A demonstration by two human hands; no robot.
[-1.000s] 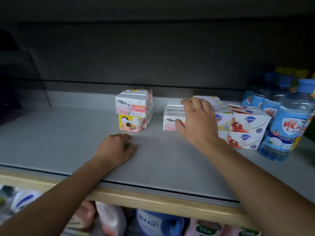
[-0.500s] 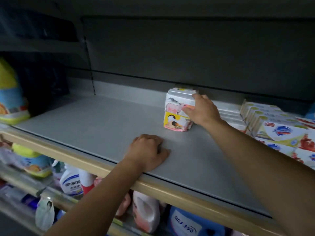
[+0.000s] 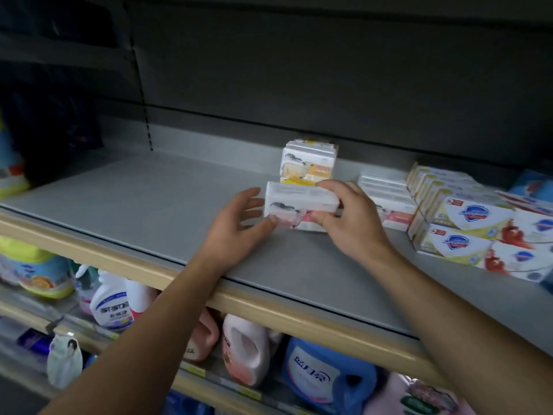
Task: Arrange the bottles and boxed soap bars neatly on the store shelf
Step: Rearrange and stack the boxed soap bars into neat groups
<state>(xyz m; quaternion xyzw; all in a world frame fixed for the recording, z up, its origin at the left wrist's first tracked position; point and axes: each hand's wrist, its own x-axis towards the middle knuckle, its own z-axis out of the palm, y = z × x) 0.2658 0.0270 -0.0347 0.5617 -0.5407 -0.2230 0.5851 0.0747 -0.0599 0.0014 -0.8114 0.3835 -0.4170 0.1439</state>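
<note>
Grey shelf [image 3: 149, 211], right hand [image 3: 353, 223] gripping soap box [image 3: 299, 202]

The shelf [image 3: 149, 205] is grey with a tan front edge. The soap box [image 3: 299, 205] in front is white with a pink animal picture, and the soap box [image 3: 308, 166] behind it is white with a yellow one. The boxes at the right [image 3: 466, 229] are white with blue shields, yellow and red.
</note>
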